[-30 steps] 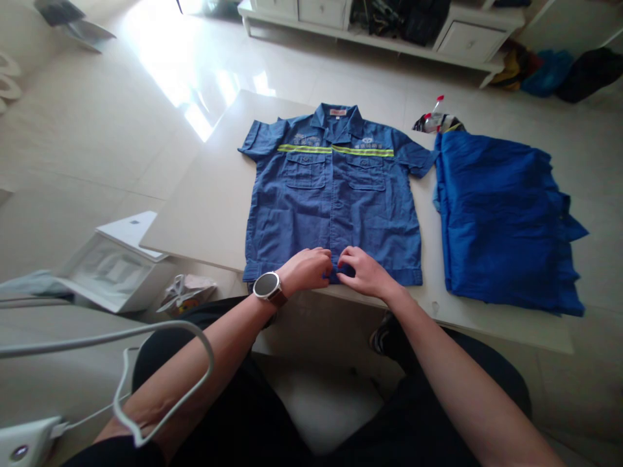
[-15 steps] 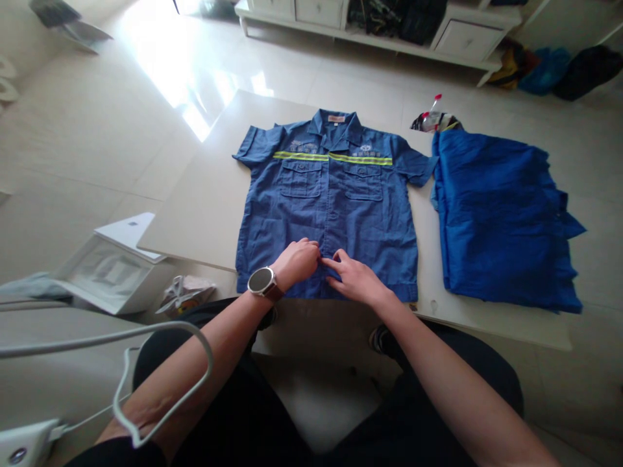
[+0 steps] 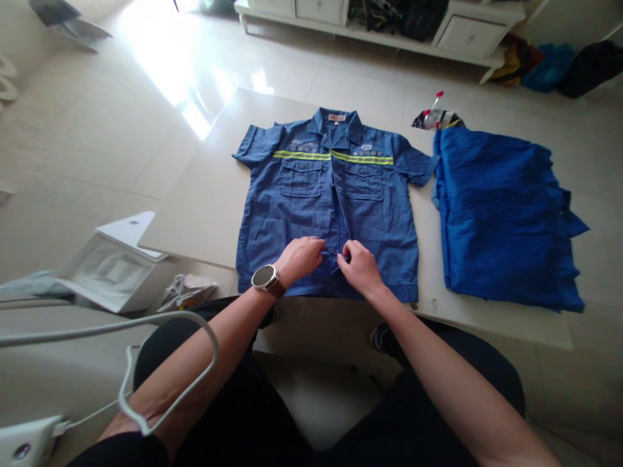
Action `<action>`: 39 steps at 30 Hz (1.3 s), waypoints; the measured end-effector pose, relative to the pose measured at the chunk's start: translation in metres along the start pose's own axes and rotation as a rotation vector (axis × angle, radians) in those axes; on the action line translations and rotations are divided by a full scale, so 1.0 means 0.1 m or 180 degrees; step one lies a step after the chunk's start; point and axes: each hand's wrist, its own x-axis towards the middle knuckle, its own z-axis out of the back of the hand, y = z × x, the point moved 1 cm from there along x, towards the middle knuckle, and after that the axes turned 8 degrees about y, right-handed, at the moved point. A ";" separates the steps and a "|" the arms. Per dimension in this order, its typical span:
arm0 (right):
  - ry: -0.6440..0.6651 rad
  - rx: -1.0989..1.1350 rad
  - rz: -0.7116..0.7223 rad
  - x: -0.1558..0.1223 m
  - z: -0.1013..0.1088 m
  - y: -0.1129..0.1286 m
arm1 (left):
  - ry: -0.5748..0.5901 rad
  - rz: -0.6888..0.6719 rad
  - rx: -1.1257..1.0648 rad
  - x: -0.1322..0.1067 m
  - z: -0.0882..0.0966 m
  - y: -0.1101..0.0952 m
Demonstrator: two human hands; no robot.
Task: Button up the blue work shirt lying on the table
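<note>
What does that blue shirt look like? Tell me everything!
The blue shirt is short-sleeved and looks like cotton. It lies flat, face up, on a pale table, collar away from the person. A yellow-green stripe crosses the chest above two flapped pockets. The left hand and right hand touch its front opening near the hem.

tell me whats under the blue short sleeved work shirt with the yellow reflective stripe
The blue work shirt lies on a pale flat board, visible around its edges; what is directly beneath is covered.
</note>
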 end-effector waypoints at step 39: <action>-0.0301 0.0846 0.0284 0.06 0.05 -0.05 | -0.0824 0.0194 -0.2023 0.27 -0.29 -0.13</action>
